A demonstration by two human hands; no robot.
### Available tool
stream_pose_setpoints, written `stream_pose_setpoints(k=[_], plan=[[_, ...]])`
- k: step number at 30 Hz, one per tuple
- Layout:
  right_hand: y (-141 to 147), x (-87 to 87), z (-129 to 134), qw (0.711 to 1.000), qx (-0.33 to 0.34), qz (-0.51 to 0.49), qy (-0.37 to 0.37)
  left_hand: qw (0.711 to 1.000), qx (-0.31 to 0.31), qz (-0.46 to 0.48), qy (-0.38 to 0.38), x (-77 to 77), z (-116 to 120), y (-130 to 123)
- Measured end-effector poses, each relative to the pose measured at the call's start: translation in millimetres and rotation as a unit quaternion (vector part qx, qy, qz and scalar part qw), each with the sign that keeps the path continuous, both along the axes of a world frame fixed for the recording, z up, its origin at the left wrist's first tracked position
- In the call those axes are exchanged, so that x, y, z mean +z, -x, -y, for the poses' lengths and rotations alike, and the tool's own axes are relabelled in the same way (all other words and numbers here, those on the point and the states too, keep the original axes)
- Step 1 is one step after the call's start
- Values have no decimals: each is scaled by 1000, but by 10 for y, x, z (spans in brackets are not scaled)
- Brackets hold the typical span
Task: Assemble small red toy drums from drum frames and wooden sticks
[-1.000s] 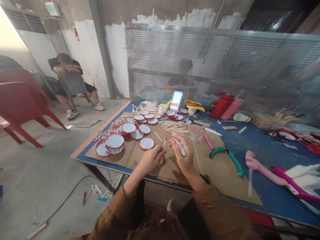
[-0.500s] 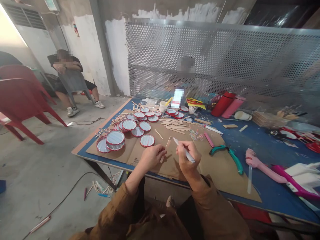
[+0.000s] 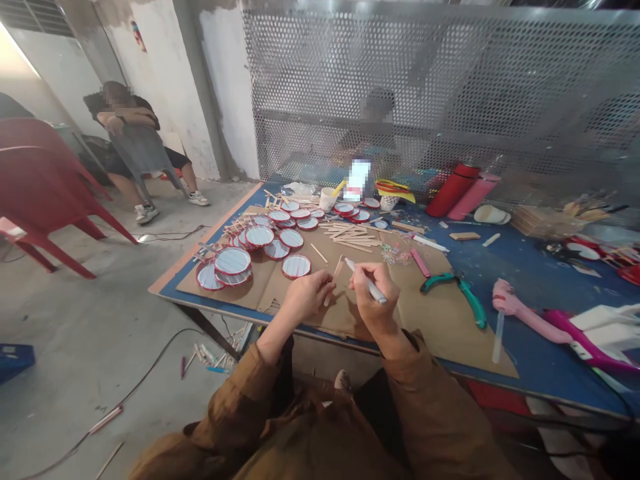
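My left hand (image 3: 311, 295) pinches a thin wooden stick (image 3: 339, 267), which slants up and away over the cardboard sheet (image 3: 280, 293). In my right hand (image 3: 375, 293) is a white marker pen (image 3: 376, 292), its tip pointing up and left close to the stick's upper end. Whether the tip touches the stick, I cannot tell. Beyond my hands lies a pile of flat wooden sticks (image 3: 350, 235). To the left, several round, red-rimmed discs (image 3: 296, 266) lie on the cardboard, some stacked on others.
Right of my hands are teal-handled pliers (image 3: 473, 300), small coloured bands (image 3: 395, 253) and a pink glue gun (image 3: 530, 320). A phone (image 3: 357, 180), paper cup (image 3: 327, 199) and red bottle (image 3: 454, 190) stand before the perforated metal screen (image 3: 310, 73). A person (image 3: 133, 127) sits at back left.
The view has tilted down slightly, so the table and its things appear higher. My hands keep the stick and marker in nearly the same pose.
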State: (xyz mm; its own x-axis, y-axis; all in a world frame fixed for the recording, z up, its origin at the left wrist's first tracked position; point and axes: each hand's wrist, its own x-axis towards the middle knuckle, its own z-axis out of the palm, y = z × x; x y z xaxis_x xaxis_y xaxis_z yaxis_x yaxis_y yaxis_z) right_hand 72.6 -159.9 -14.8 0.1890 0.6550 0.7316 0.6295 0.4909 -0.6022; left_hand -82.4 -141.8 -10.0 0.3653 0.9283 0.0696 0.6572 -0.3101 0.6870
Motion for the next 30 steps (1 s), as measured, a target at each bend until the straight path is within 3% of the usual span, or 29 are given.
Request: stream_pose_setpoints(k=[20,27,30], plan=[[0,-8,-49,999,3,-47,-5,1000,8,12,3,-5,-4,-6],[47,39,-17,1000,-4,7,-23,1000,13,8,-27,-11,0,-6],[40,27,-22,1000,-16,-14,-15,1000,11,10,-16,-5,3,-2]])
